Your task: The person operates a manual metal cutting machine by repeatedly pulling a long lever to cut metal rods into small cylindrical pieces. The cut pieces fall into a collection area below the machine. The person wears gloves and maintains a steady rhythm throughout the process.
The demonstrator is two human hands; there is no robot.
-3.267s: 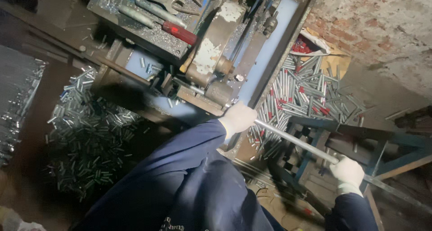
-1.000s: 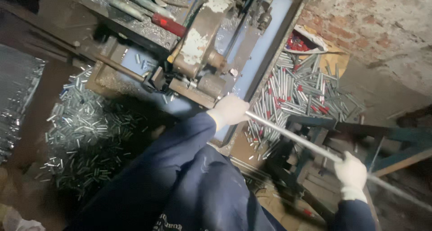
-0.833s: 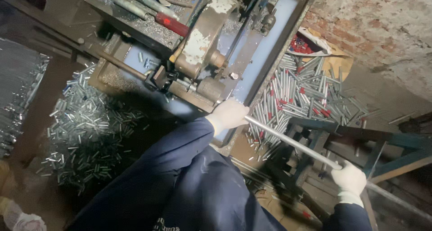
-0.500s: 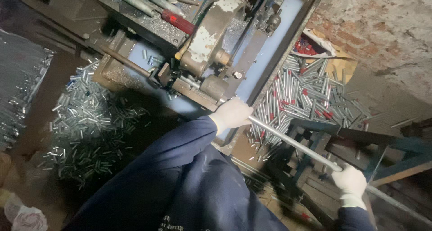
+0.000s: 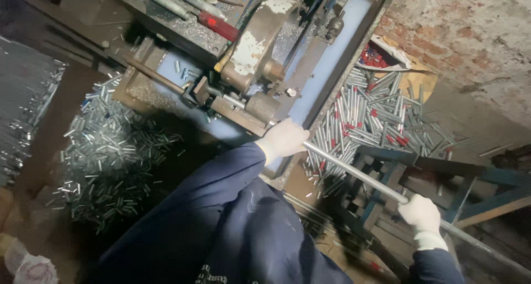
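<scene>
Gripping one long, thin, grey metal rod [image 5: 354, 172] at two places, the person feeds it toward a worn, grey-and-cream metal cutting machine [image 5: 260, 68]. The left hand [image 5: 285, 140], in a white glove, is closed around the rod right at the edge of the machine's pale blue tray [image 5: 332, 51]; the right hand [image 5: 423, 215], also gloved in white, is wrapped around it further back, above a dark blue steel frame [image 5: 442, 168]. The rod runs on past the right hand toward the lower right corner.

Risks, as I judge them: the left hand sits very near the machine's moving parts — a slip forward could bring the fingers into the cutter. The glove cloth could also snag. The rod is long and held at only two points, so its free end may sag or whip and twist out of the grip. Loose cut pieces underfoot could roll.

Counts: one rod in hand, two gloved hands, one machine. One red-handled tool [image 5: 218, 25] lies in the upper tool tray among several grey tools — roughly four, hard to separate. Short silver cut tubes [image 5: 105, 151] lie heaped at left, and longer silver tubes with red ends [image 5: 370, 112] at right; both heaps are far too many to count.
</scene>
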